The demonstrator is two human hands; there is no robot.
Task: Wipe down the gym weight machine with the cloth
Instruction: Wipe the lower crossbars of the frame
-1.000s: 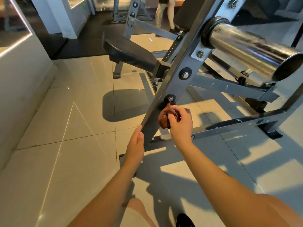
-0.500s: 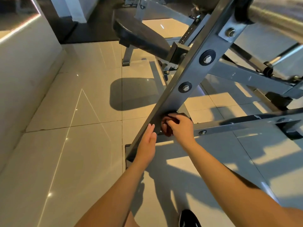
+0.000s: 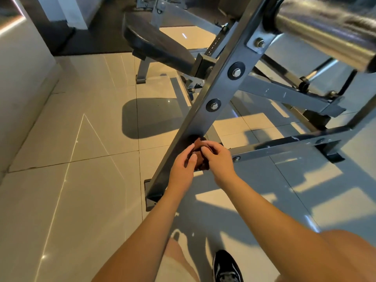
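— Where is the crumpled reddish-brown cloth (image 3: 200, 162) kept?
— It is bunched against the slanted grey steel beam (image 3: 205, 115) of the weight machine (image 3: 284, 96), clasped by the curled fingers of the right hand (image 3: 219, 159).
— And the left hand (image 3: 181, 169)?
— Its thumb and forefinger are closed on the cloth, just beside the right fingertips.

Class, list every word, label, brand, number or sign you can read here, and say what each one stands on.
No readable text anywhere in this view.
Marks on the adjuster strip of the weight machine: too small to read.
White pattern on the shoe: no legible brand.
The cloth: no lettering visible.
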